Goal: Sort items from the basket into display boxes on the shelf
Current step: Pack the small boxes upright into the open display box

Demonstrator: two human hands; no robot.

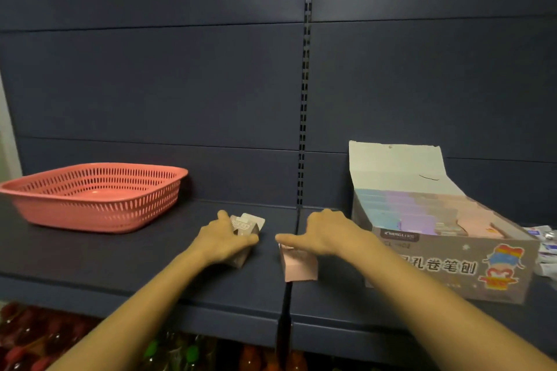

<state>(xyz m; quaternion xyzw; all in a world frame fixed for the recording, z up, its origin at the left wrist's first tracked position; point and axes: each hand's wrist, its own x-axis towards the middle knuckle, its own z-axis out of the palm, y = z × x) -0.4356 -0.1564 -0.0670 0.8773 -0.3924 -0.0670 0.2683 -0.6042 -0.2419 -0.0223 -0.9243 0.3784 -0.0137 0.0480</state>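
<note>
— Dark blue-grey steel shelving fills the view: a back panel (pixel 150 84) in flat horizontal sections, split by a slotted upright (pixel 304 99). What can't you make out?

— Plenty. The right hand (pixel 325 235) lies over a pink packet (pixel 300 266) at the seam between two boards of the shelf (pixel 120 265). Its forefinger points left, straight, but the thumb and the other fingers are hidden. I cannot tell whether it grips the packet or only touches it.

— And the other?

— The left hand (pixel 224 238) is curled round a pale packet (pixel 248 223), thumb on the far side, fingers over the near side. Most of that packet is covered and blurred, and its print is unreadable.

— Anything cut off?

— White sachets (pixel 542 238) at the right edge, cropped by the frame. Below the shelf are bottles (pixel 27 337) with red and green tops, all blurred.

— Materials?

— The basket (pixel 96 208) is pink plastic with slotted walls, rounded corners and a rolled rim; it sits at the left rear of the shelf. The display box (pixel 452 277) on the right is printed card. Its flap (pixel 398 166) stands up at the back, and pastel packs (pixel 422 211) stand on edge inside in blue, lilac and peach.

— Room to move?

— Both packets are over the bare middle, between basket and box. The pale one is well apart from the basket and the pink one is near the box's front corner. The shelf's front lip runs under both forearms.
</note>
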